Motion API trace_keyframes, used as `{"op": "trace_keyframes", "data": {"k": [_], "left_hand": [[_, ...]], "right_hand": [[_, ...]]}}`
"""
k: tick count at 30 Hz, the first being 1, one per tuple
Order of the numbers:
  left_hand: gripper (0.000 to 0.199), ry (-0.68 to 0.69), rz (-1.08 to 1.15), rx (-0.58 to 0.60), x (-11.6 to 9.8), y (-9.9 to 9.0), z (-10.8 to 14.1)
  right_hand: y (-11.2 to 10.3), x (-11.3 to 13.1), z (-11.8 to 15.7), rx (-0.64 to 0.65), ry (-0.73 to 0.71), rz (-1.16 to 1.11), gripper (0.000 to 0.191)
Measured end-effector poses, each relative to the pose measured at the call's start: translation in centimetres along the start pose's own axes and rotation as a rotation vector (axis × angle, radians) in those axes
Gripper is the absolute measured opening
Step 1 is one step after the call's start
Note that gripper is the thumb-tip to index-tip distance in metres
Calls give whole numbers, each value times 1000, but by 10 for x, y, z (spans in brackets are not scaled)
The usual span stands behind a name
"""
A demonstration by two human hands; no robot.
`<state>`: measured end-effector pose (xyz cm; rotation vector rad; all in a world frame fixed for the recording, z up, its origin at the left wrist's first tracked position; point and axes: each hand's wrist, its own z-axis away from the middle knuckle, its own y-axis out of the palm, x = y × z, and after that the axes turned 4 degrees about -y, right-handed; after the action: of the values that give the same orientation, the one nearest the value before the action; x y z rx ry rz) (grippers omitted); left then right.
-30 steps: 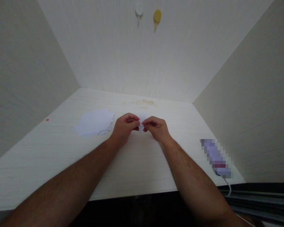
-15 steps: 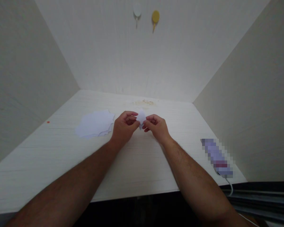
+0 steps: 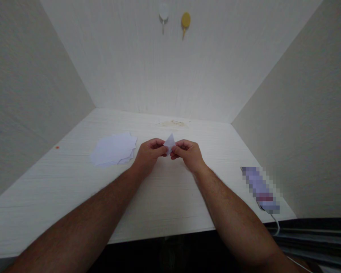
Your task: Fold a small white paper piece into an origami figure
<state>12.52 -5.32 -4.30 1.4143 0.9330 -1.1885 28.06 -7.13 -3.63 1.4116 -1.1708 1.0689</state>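
Observation:
A small folded white paper [image 3: 170, 142] with a pointed top is held up over the middle of the table. My left hand [image 3: 150, 153] pinches its left side between thumb and fingers. On the other side, my right hand [image 3: 189, 152] grips the right edge the same way. The fingertips partly cover the paper's lower part. A loose stack of white paper sheets [image 3: 113, 149] lies on the table, left of my left hand.
The white table [image 3: 159, 201] meets walls at the back and sides. A pixelated device [image 3: 260, 189] with a white cable [image 3: 277, 223] lies near the right edge. White [image 3: 163, 12] and yellow [image 3: 185, 19] hooks are on the back wall. A stain [image 3: 173, 123] marks the table's rear.
The fingers of my left hand have moved down slightly and curled in closer on the paper. The paper's pointed top now shows more clearly and leans slightly right.

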Motion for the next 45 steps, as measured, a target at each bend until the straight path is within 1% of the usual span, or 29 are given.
{"op": "trace_keyframes", "data": {"k": [6,12,16,20,24,27,31,36,41,43,45], "left_hand": [[16,-29,53,26,0,0,-1],[14,-16,25,5,0,0,-1],[13,33,-74,-33,-1,1,1],[16,77,-181,-49,-2,1,3],[19,79,-253,-37,-4,0,3],[20,60,-288,-50,-6,0,4],[20,46,-272,-54,-5,0,4],[22,23,-194,-32,1,-1,2],[23,13,-146,8,5,0,0],[23,8,-139,3,3,1,1],[23,6,-185,-15,0,2,3]], "right_hand": [[0,-1,0,6,24,-21,31],[2,-2,0,-17,14,-26,30],[4,-1,1,-37,0,12,28],[5,-1,3,-33,-20,74,24],[4,-2,3,-24,-55,171,22],[2,-2,3,-18,-39,208,23],[1,-1,2,-6,1,164,23],[0,-1,1,-12,34,93,21],[1,0,2,-24,6,79,22],[1,1,3,-28,-9,102,22],[1,3,3,-31,-17,128,22]]}}
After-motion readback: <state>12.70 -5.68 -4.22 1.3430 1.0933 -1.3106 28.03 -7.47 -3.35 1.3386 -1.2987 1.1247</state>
